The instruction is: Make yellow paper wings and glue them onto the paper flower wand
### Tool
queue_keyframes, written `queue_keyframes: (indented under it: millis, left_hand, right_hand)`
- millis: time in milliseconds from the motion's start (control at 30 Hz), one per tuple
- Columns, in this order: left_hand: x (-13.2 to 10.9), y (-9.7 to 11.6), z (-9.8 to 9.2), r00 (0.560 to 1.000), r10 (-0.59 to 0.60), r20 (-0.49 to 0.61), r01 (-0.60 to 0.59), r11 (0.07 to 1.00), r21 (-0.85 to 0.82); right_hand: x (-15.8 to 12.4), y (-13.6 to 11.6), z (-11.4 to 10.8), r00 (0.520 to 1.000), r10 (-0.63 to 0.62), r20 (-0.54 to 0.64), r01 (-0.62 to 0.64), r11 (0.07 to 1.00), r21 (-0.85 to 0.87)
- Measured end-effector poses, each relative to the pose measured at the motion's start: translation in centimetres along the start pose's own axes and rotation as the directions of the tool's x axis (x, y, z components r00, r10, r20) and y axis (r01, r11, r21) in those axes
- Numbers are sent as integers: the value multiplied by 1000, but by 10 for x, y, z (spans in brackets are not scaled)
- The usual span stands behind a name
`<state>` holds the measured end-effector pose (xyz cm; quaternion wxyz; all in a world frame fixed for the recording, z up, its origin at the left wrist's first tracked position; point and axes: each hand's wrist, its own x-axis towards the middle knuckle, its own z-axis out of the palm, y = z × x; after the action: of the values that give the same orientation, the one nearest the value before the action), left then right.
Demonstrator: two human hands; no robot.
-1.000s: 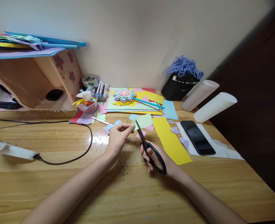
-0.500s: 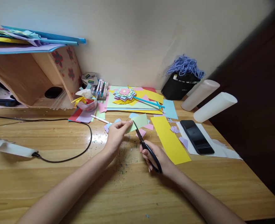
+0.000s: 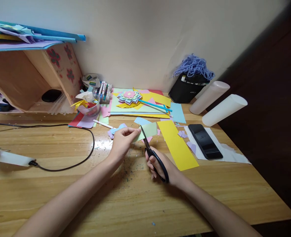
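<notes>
My left hand [image 3: 123, 141] pinches a pale green piece of paper [image 3: 149, 129] at its left end, above the table. The fingers of my right hand [image 3: 160, 164] are wrapped round the black handles of a pair of scissors [image 3: 145, 138]. Its blades point away from me and lie across the green paper, close to my left fingertips. Beneath and behind the paper are small pink, blue and purple scraps. A yellow paper strip [image 3: 178, 144] lies flat just right of the scissors.
Behind the hands, a layered paper flower [image 3: 130, 97] with a blue stem rests on stacked coloured sheets. A phone [image 3: 205, 141] lies on white paper at the right, near two white cylinders [image 3: 224, 110]. A plastic cup of scraps [image 3: 94, 107] and a black cable [image 3: 92, 144] are leftward.
The whole view has shifted a little, so most things sit slightly further left and up. The green paper is turned slightly against the blades; both hands keep their grips.
</notes>
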<state>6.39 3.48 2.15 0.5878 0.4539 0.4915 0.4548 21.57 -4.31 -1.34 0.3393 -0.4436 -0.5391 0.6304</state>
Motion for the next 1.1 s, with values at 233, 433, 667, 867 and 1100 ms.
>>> queue_keyframes:
  millis: [233,433,667,867,1100]
  left_hand:
    - [1,1,0,1000,12,13,-12,1000,14]
    - [0,1,0,1000,-1,21,1,1000,-4]
    - [-1,-4,3,1000,-3,5,3,1000,-31]
    - [-7,-12,10,995,-50,83,51,999,-13]
    - [-12,-19,15,978,-128,163,131,991,-8]
  right_hand:
    - [1,1,2,998,13,-57,-15,1000,-22]
    - [-1,-10,6,989,45,-142,-60,993,-99]
    - [3,1,5,976,26,-216,-15,999,51]
    - [12,-5,-2,931,-44,-362,83,992,93]
    - [14,-9,-10,916,-78,-392,107,993,54]
